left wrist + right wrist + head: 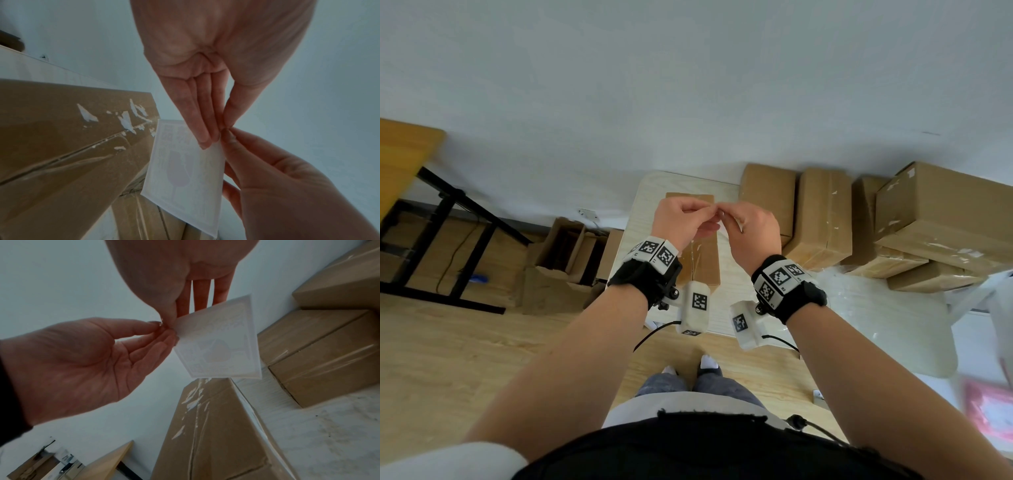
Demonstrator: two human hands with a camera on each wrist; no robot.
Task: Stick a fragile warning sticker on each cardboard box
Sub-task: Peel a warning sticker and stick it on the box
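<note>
A white fragile sticker (pixel 185 175) with a faint wine-glass print, seen from its back, hangs in the air above a taped cardboard box (pixel 700 263) on the small table (pixel 654 192). My left hand (pixel 698 214) and right hand (pixel 736 217) meet at one upper corner of the sticker (pixel 218 344), and both pinch it there between thumb and fingertips. The remaining fingers of each hand lie straight along the sheet. The box (pixel 205 426) below has clear tape along its seam and torn white label scraps. In the head view my hands hide most of the sticker.
Several sealed cardboard boxes (pixel 822 216) are stacked to the right, some on clear plastic wrap (pixel 876 315). Open cartons (pixel 565 260) stand on the wooden floor to the left, beside a black desk frame (pixel 448 212). A blurred red sheet (pixel 986 407) lies at the lower right.
</note>
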